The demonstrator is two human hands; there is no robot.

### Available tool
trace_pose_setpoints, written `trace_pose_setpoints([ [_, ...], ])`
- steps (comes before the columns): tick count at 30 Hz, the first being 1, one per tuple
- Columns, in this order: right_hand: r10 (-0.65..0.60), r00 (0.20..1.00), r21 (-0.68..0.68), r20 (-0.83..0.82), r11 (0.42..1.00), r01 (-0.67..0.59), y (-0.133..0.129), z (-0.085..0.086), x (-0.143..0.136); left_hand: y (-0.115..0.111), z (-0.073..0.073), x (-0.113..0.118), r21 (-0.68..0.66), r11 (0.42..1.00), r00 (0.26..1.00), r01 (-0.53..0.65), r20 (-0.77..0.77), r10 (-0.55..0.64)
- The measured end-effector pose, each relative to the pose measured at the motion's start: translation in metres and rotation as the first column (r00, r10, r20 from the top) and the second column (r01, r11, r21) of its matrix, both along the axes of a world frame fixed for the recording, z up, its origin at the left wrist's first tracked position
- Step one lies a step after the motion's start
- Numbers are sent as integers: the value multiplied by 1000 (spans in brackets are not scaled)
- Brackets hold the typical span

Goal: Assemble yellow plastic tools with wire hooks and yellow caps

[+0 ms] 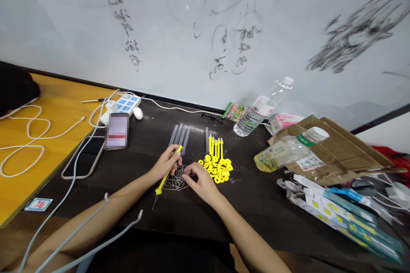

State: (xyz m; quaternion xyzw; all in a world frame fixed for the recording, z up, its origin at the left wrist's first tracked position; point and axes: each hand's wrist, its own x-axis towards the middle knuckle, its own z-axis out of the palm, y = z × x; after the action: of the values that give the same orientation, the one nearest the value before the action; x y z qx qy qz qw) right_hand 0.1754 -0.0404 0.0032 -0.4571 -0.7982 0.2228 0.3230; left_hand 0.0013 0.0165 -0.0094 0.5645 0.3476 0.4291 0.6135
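Note:
My left hand [166,163] is closed round a yellow rod [162,184], which slants down toward me with thin wire at its lower end. At a tangle of silver wire pieces [176,181], my right hand [201,181] has its thumb and fingers together; what they pinch is too small to make out. Beyond my left hand lie several clear tubes [180,135]. One more clear tube [206,138] is beside several upright-pointing yellow rods [216,147]. A heap of yellow rings and small parts [219,169] lies right of my right hand.
A power strip [128,104], a white mouse [138,113] and phones [85,157] are at the left, with loose cables. At the right stand or lean a water bottle [251,118], a juice bottle [282,153], cardboard [346,145] and boxes [339,211]. Glasses [212,118] lie by the whiteboard [179,42].

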Motion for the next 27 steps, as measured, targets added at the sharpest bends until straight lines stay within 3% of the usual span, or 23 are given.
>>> trace_pose_setpoints([
  [5, -12, 999, -118, -39, 993, 8, -3, -1, -12, -8, 9, 6, 96, 995, 994, 12, 111, -23],
  [8, -47, 985, -260, -168, 965, 2, -2, -9, -22, -14, 10, 10, 98, 992, 989, 82, 117, -93],
  [12, -61, 929, -353, -365, 932, -77, 2, -16, -26, -19, 5, 13, 54, 980, 970, 194, 135, -200],
  [15, -69, 873, -413, -483, 897, -158, 7, -15, -21, -19, 1, 13, 50, 980, 971, 194, 134, -199],
  [18, -174, 800, -473, -575, 868, -152, 13, -11, -9, -17, -2, 12, 42, 981, 977, 190, 90, -193],
  [22, -306, 712, -484, -631, 873, -53, 21, -7, 8, -16, -4, 11, -2, 974, 974, 229, 1, -229],
  [27, -304, 691, -447, -656, 894, -32, 23, -6, 13, -19, -4, 10, -52, 945, 941, 323, -86, -326],
])
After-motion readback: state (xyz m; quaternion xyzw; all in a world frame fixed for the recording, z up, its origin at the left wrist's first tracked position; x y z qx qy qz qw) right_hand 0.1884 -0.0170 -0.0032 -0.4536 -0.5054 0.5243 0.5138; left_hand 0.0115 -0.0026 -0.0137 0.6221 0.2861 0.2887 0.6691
